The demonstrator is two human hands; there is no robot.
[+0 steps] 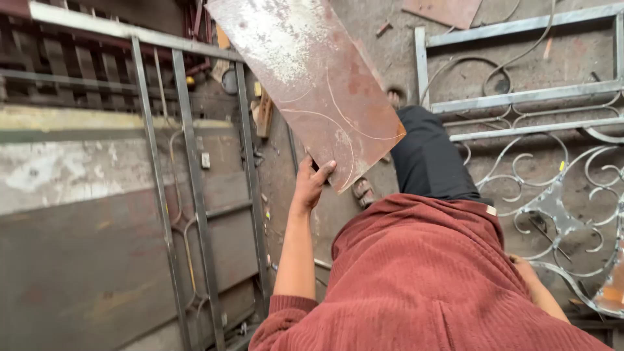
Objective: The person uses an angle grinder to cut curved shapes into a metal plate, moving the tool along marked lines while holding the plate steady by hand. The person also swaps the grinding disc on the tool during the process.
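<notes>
Left of centre, beside the upright steel gate frame (188,195), the left hand (311,184) pinches the lower corner of a raised rusty steel sheet (312,78) scribed with curves; such a one-corner grip invites swinging, while the right hand (523,265), low beside the scrollwork grille (559,208), is largely hidden.

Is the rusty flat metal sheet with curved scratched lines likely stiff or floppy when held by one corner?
The rusty flat metal sheet probably stays stiff: held at one corner by the left hand, it shows no sag. It looks heavy and may tilt, with its bulk beyond the grip.
</notes>
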